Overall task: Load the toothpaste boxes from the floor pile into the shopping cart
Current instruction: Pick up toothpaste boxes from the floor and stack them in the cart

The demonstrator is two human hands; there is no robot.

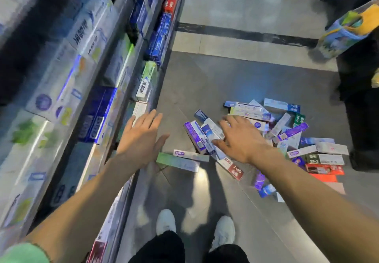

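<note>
The pile of toothpaste boxes [272, 139] lies scattered on the grey floor [235, 78] in the centre-right of the frame, boxes overlapping at all angles. The right hand [240, 139] is in front of the pile's left edge, over a purple box [193, 137] and white boxes beside it; whether the fingertips touch them cannot be told. Its fingers are spread and nearly straight, palm down, holding nothing. The right arm enters from the lower right of the frame, extended toward the pile.

The left hand [141, 137] is at centre frame, left of the pile and apart from it, close beside the shelving's lower edge. Its fingers are straight and together, thumb out to the right, palm down, holding nothing. A green-and-white box [177, 161] lies on the floor just below its wrist. The left arm reaches in from the lower left, with a green sleeve [22, 252] at the corner.

Shelves [82, 78] stocked with boxed toothpaste fill the left of the frame. White shoes [166, 220] and dark trousers show at bottom centre. No shopping cart can be identified; a patterned bag [346, 28] stands at upper right.
</note>
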